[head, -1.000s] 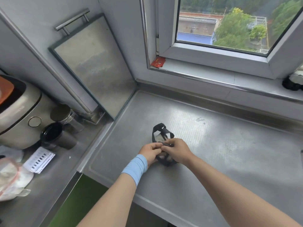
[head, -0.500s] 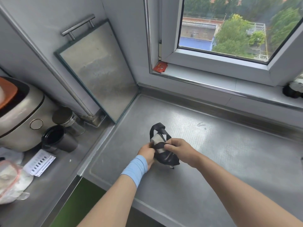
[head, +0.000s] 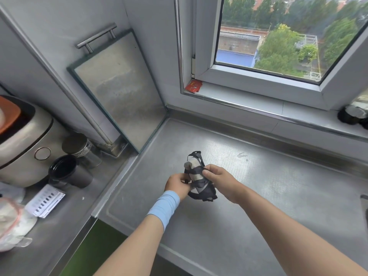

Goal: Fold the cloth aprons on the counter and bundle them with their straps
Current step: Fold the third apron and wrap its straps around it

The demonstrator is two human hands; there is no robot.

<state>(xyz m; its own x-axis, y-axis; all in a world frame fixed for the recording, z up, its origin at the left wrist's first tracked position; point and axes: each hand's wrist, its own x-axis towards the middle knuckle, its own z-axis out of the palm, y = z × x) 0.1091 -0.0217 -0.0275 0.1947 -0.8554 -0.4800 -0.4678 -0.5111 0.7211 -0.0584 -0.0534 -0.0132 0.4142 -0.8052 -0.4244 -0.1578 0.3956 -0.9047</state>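
At frame centre, my left hand (head: 177, 184) and right hand (head: 218, 177) both pinch the strap-wrapped apron (head: 198, 177) above the counter (head: 258, 196).

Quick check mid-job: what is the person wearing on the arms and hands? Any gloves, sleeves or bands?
No gloves: the left hand and right hand are both bare, and no rings or watch show. The left wrist carries a wide light blue wristband, smooth and plain, with no markings visible. The right forearm has no sleeve or band in view.
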